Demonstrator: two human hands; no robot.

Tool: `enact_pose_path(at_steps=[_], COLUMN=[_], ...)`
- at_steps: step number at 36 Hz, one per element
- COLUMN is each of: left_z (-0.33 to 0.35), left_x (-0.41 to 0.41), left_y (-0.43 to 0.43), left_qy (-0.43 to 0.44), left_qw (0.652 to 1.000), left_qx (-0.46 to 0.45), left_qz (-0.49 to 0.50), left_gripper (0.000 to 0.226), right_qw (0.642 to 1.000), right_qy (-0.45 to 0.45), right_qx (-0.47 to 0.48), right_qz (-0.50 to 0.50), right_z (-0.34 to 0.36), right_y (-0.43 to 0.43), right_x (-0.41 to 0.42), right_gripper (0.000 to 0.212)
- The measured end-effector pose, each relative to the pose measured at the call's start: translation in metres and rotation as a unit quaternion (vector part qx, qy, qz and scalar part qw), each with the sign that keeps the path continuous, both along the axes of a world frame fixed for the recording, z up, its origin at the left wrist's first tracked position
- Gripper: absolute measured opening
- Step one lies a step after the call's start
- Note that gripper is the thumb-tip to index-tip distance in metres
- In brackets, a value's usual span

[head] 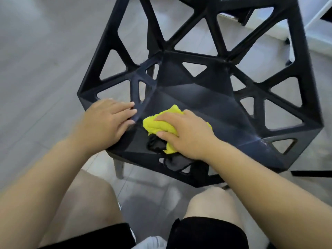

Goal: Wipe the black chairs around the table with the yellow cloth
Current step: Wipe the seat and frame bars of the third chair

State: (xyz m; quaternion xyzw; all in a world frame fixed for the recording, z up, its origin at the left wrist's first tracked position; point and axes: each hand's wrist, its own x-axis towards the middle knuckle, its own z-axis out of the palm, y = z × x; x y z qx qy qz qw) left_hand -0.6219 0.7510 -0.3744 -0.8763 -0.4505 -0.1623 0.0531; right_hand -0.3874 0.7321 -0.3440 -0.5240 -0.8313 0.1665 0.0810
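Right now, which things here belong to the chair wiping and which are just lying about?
In the job: black chair, yellow cloth, right hand holding it, left hand resting on the chair's edge.
Just about: grey floor, white furniture behind.

Dining room: black chair, grey floor
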Motion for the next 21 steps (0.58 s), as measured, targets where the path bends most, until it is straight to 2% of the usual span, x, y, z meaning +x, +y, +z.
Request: enact_pose_path(at_steps=[4,7,10,12,14,16,18,21], left_z=[-0.001,-0.006,-0.004,-0.001,-0.001,-0.001,-0.001,0.0], left_x=[-0.006,-0.012,-0.009,-0.007,-0.007,-0.005,-0.003,-0.003], left_y=[-0.003,-0.009,-0.007,-0.003,0.002,0.008,0.019,0.039], left_qy=[0.02,0.005,-0.045,-0.075,-0.082,-0.079,-0.077,-0.07], left_qw=[0.999,0.995,0.994,0.993,0.992,0.993,0.993,0.996], left_qx=[0.044,0.088,0.083,0.074,0.069,0.061,0.053,0.031], left_qz=[0.008,0.044,0.052,0.061,0.064,0.067,0.068,0.053], left_gripper=[0.033,0.027,0.024,0.024,0.024,0.023,0.021,0.021], right_qw=[0.99,0.984,0.994,0.993,0.984,0.979,0.988,0.994], right_qy=[-0.009,-0.045,-0.04,-0.018,-0.003,0.001,-0.009,-0.01], right_qx=[-0.026,0.006,0.056,0.116,0.121,0.121,0.114,0.053], right_qz=[-0.136,-0.17,-0.09,0.025,0.129,0.166,0.107,-0.093], right_z=[-0.009,-0.01,-0.006,-0.008,-0.01,-0.011,-0.005,-0.004], right_y=[0.039,0.038,0.011,-0.012,-0.023,-0.016,0.002,0.038], right_x=[0.006,-0.004,-0.018,-0.028,-0.032,-0.03,-0.029,-0.027], right_gripper=[0.036,0.035,0.037,0.037,0.039,0.041,0.041,0.04])
